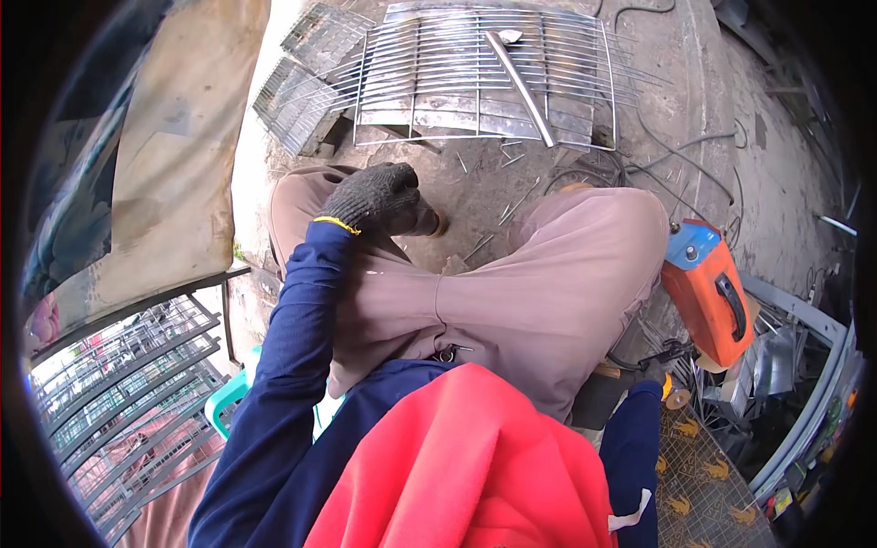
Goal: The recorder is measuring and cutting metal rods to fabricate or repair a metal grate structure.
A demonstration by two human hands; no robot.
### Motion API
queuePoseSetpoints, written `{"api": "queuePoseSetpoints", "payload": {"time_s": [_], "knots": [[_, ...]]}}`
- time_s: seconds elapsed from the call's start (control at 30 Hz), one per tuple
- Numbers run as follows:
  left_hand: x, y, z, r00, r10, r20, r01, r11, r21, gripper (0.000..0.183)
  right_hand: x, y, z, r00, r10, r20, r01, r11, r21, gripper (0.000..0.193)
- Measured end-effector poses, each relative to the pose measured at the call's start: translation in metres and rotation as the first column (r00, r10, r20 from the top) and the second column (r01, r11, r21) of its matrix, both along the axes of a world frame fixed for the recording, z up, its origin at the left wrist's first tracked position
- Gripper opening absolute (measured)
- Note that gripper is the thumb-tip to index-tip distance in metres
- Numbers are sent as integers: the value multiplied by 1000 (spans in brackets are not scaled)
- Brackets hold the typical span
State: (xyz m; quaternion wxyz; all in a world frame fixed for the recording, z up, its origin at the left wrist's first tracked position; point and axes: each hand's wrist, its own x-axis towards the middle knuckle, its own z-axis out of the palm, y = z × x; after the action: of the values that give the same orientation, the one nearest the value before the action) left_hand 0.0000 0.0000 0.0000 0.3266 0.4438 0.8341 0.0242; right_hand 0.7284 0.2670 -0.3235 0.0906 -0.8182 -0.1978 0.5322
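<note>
My left hand (373,196), in a dark grey knit glove with a yellow cuff edge, is over my left knee. Its fingers are curled closed, and whatever they may hold is hidden. Low at my right side, my right hand (652,371) shows only in part past the blue sleeve, beside a dark cable; its fingers cannot be made out. Ahead of my knees lies a welded wire grille (448,87) of thin parallel rods with a few crossbars. A bent metal strip or tube (523,89) rests slantwise across it.
An orange and blue machine with a black handle (703,292) stands by my right knee. Cables (685,160) snake over the floor at right. Smaller mesh pieces (297,105) lie at far left, loose rods (516,203) between my feet. Stacked grilles (137,393) stand left, metal scraps (772,361) right.
</note>
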Motion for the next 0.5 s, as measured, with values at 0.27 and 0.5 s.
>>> {"api": "queuePoseSetpoints", "payload": {"time_s": [0.27, 0.5], "knots": [[-5, -8, 0, 1000, -1, 6, 1, 998, 59, 35, 56, 26, -22, 651, 739, 172, -757, 616, 218, 21], [-1, 3, -7, 1000, -10, 2, 10, 999, 43, 34, 13, 3, 19, 866, 488, 113, -501, 840, 210, 21]]}}
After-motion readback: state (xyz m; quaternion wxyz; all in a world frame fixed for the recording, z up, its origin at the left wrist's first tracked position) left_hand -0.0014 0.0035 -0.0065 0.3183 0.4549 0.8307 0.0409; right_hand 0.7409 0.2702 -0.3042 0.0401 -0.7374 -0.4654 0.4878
